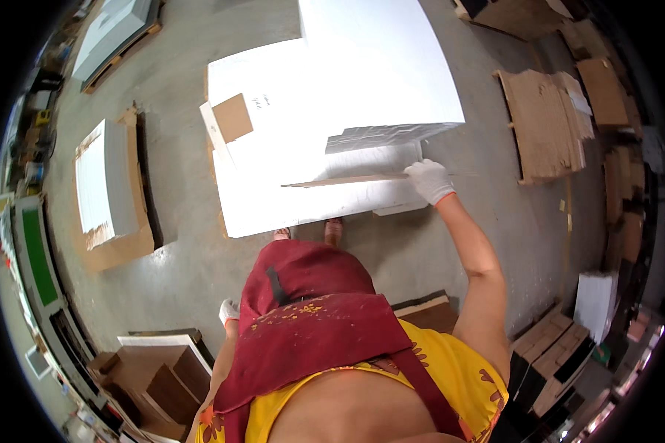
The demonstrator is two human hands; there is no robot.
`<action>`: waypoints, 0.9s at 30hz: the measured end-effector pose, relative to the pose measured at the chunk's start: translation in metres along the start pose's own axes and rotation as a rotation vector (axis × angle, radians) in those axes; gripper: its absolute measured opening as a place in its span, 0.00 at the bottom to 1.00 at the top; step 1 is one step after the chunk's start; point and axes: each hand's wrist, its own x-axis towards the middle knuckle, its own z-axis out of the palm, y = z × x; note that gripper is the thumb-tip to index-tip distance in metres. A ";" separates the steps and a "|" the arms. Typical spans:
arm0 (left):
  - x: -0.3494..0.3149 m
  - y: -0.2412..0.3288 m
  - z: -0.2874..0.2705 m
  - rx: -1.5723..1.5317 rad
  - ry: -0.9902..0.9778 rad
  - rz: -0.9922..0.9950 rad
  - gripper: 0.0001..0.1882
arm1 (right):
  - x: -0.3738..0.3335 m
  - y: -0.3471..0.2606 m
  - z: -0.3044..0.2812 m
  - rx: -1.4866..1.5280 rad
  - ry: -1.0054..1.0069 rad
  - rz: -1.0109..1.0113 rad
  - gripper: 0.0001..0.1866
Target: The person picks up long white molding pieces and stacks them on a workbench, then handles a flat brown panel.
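My right hand point(430, 181), in a white glove with an orange cuff, is closed on one end of a long thin brownish strip point(343, 180). It may be a board seen edge-on; I cannot tell. The strip extends leftward over a large white sheet point(262, 210) in front of my feet. Beyond it rises a tall stack of white sheets point(384, 66), with its layered grey edge facing me. My left hand point(229, 313), gloved too, hangs low beside my red apron, away from the sheets. Its fingers are small and partly hidden.
A brown cardboard square point(233, 118) and a narrow white strip point(216, 134) lie on the white sheet's left part. Left stands another white stack point(96, 181) on cardboard. Stacked brown cardboard point(543, 125) is at right. Behind me are an open brown box point(162, 384) and more cardboard point(550, 354).
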 end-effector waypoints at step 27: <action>-0.125 0.009 0.097 -0.511 0.016 -0.066 0.30 | 0.089 0.089 0.045 0.196 -0.062 0.306 0.10</action>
